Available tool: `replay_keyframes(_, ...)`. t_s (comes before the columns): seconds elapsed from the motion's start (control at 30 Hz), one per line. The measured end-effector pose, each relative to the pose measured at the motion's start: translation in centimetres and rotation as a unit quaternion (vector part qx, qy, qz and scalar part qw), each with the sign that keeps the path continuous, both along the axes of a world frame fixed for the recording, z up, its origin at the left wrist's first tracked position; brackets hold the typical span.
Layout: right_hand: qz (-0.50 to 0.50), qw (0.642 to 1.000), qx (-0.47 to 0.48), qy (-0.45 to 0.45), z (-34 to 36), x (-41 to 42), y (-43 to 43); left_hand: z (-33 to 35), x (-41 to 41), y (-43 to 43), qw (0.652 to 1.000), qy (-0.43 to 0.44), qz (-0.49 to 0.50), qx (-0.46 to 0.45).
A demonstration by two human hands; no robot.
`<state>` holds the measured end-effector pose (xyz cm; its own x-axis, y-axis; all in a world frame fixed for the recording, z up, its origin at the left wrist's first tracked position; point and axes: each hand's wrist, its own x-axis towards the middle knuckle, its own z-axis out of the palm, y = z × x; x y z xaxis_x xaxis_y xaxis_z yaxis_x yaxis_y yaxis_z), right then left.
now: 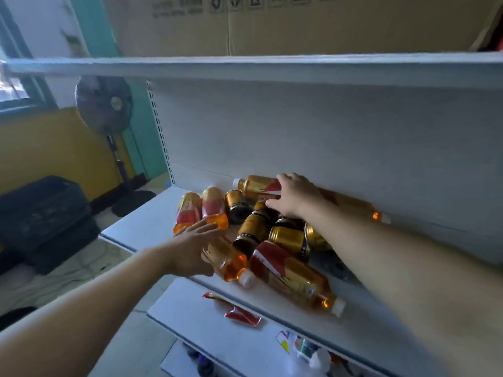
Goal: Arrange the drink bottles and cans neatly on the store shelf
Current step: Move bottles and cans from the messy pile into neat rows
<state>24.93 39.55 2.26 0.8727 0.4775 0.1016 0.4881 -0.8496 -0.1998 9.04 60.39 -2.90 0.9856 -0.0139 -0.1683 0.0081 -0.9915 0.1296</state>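
**Clerk:** Location of stock?

**Checker:** Middle shelf, centre of frame. Amber drink bottles and gold cans, all lying on their sides in a loose heap near the back panel.

**Clerk:** Bottles, item by item.

**Checker:** Leftmost bottle and second bottle lie side by side at the left of the heap. Back bottle lies along the back panel, white cap pointing left. Far-right bottle also lies at the panel, cap pointing right. Front bottle and large front bottle lie at the shelf's near edge, caps toward the lower right.

**Clerk:** Cans?

**Checker:** Several, tipped over in the middle of the heap, touching one another and the bottles around them.

**Clerk:** Hands?

**Checker:** Left hand: fingers straight and spread, gripping nothing, at the base end of the front bottle. Motion blur hides whether it touches. Right hand: laid over the back bottle's red label, fingers curved over the far side and thumb on the near side, holding it.

**Clerk:** Other entries?

**Checker:** Torn red label on the lower shelf. Top shelf carries a cardboard box. Standing fan at upper left, black crate at left.
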Motion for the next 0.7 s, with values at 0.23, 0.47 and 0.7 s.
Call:
replay_keyframes(0.23, -0.084, 0.992, -0.087, -0.03, -2.5, 2.4, 3.4, -0.1, 4.2, 4.8, 0.959, 0.036, -0.213, 0.182)
replay_keyframes(0.47, -0.061, 0.986, -0.14, -0.062, -2.8, 4.0, 5.7, -1.0, 5.7, 5.4, 0.956, -0.016, -0.267, 0.118)
replay_keyframes(0.7, -0.046, 0.984, -0.143, -0.096, -3.0, 4.7, 6.3, -0.5, 5.6, 5.8, 0.98, -0.008, -0.198, 0.013)
